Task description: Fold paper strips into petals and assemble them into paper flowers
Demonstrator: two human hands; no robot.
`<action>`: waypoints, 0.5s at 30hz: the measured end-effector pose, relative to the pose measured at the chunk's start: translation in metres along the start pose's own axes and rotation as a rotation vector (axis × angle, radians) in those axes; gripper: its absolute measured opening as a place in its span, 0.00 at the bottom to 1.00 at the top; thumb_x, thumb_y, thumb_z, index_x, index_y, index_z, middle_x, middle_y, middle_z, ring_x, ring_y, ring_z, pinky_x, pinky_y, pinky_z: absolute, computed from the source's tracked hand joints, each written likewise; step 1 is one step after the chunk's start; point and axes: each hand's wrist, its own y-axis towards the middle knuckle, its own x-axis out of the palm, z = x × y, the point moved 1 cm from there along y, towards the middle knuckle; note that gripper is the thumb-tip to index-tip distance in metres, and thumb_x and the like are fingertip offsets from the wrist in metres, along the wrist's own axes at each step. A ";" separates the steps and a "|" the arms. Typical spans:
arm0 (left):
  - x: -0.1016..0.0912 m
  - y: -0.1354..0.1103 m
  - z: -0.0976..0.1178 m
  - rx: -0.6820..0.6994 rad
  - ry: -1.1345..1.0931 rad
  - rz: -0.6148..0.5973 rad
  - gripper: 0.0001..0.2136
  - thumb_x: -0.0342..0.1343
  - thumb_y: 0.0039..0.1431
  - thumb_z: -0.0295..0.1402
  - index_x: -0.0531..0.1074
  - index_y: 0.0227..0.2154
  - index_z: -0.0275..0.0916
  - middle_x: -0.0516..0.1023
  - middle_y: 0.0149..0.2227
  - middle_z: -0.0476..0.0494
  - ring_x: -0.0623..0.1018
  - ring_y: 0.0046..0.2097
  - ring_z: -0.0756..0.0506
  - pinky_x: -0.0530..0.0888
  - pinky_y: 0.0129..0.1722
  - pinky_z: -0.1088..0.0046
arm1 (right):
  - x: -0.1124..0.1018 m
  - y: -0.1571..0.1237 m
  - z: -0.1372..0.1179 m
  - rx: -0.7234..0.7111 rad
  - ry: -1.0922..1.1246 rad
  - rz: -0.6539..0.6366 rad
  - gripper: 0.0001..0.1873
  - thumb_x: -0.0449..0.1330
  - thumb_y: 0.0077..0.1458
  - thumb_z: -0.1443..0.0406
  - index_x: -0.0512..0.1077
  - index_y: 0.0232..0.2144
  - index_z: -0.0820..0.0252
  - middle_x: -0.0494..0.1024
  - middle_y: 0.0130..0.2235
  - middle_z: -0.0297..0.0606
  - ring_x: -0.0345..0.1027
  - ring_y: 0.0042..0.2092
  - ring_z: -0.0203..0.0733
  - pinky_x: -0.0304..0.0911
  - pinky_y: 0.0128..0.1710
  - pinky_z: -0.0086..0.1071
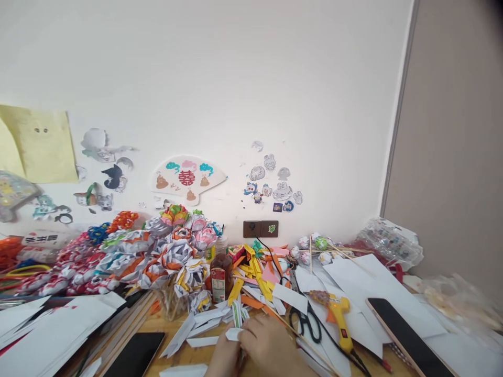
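Observation:
Both my hands meet at the bottom middle of the view, low on a wooden table (173,361). My right hand (271,348) lies on top, fingers curled and pinching a small folded white paper piece (234,334). My left hand (225,358) sits under and left of it, fingers closed on the same paper. A green-striped paper strip (237,314) sticks up just beyond the fingertips. Loose white folded paper pieces (204,322) lie around the hands.
A heap of folded paper flowers (157,254) fills the back left. A brown bottle (220,277), black scissors (308,322), a yellow glue gun (340,314), two phones (135,353) (406,335), wooden skewers (129,319) and white sheets (365,285) crowd the table. A wall socket (260,229) is behind.

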 end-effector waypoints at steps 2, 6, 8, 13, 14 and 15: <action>0.000 0.000 -0.001 0.013 -0.008 -0.002 0.15 0.72 0.29 0.34 0.71 0.19 0.37 0.68 0.17 0.57 0.63 0.22 0.53 0.60 0.24 0.77 | 0.003 0.001 0.001 -0.007 0.013 0.055 0.08 0.66 0.48 0.73 0.69 0.26 0.61 0.74 0.28 0.34 0.68 0.29 0.42 0.56 0.24 0.32; 0.000 0.001 -0.002 0.012 0.003 -0.019 0.20 0.74 0.26 0.40 0.67 0.16 0.38 0.62 0.12 0.60 0.57 0.18 0.55 0.54 0.20 0.79 | -0.001 0.001 0.008 0.085 0.147 0.072 0.08 0.63 0.50 0.75 0.69 0.25 0.61 0.75 0.30 0.34 0.68 0.31 0.42 0.59 0.27 0.31; 0.000 0.000 -0.002 0.003 0.014 -0.039 0.24 0.74 0.26 0.45 0.64 0.15 0.39 0.60 0.10 0.60 0.55 0.17 0.56 0.52 0.19 0.79 | -0.006 0.002 0.012 0.179 0.249 0.077 0.08 0.61 0.50 0.76 0.69 0.26 0.60 0.75 0.31 0.34 0.68 0.33 0.41 0.61 0.31 0.30; 0.003 -0.004 0.003 -0.005 0.027 -0.086 0.26 0.71 0.32 0.53 0.63 0.18 0.40 0.59 0.10 0.60 0.54 0.17 0.56 0.51 0.19 0.79 | -0.011 0.003 0.021 0.753 0.671 0.097 0.11 0.58 0.46 0.79 0.71 0.26 0.60 0.74 0.31 0.36 0.70 0.34 0.42 0.64 0.35 0.30; 0.003 -0.004 0.003 -0.003 0.026 -0.095 0.26 0.70 0.33 0.53 0.63 0.18 0.40 0.59 0.11 0.60 0.54 0.17 0.56 0.51 0.19 0.79 | -0.009 0.003 0.022 0.830 0.720 0.097 0.11 0.57 0.46 0.79 0.72 0.26 0.60 0.74 0.30 0.36 0.71 0.33 0.42 0.64 0.34 0.30; 0.004 -0.005 0.003 -0.002 0.025 -0.104 0.26 0.70 0.33 0.53 0.63 0.18 0.40 0.59 0.11 0.60 0.55 0.17 0.56 0.51 0.19 0.79 | -0.007 0.003 0.022 0.873 0.748 0.098 0.10 0.56 0.47 0.78 0.72 0.27 0.61 0.75 0.30 0.36 0.71 0.33 0.42 0.65 0.33 0.29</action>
